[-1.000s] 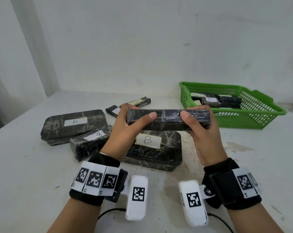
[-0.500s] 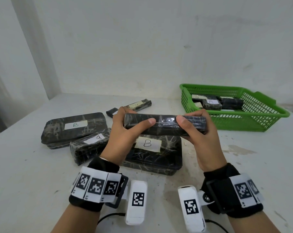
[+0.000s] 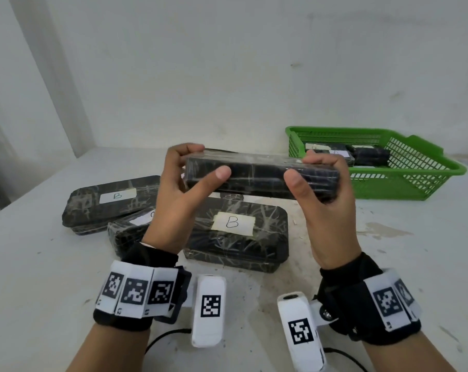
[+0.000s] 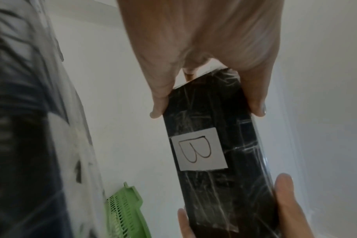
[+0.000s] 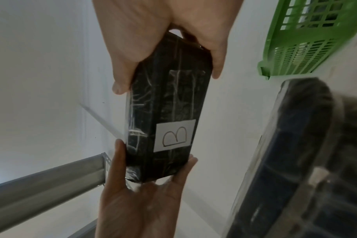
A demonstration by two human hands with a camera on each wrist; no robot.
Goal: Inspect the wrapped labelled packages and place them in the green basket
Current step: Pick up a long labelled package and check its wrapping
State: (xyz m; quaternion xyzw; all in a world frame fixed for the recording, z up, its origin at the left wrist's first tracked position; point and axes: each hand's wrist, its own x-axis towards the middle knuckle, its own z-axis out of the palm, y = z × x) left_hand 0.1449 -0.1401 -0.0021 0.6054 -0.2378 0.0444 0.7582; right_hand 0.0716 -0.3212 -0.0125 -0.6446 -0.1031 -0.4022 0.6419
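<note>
Held package point(image 3: 262, 175) has risen, now hiding small packages behind it.

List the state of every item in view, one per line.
Held package: lifted off the table, gripped at both ends, B label facing down and away from the head camera.
Left hand: grips the package's left end.
Right hand: grips its right end.
Green basket: upright on the table, holds several wrapped packages.
Large B package: flat on the table, label up.
Far B package: flat on the table, label up.
</note>
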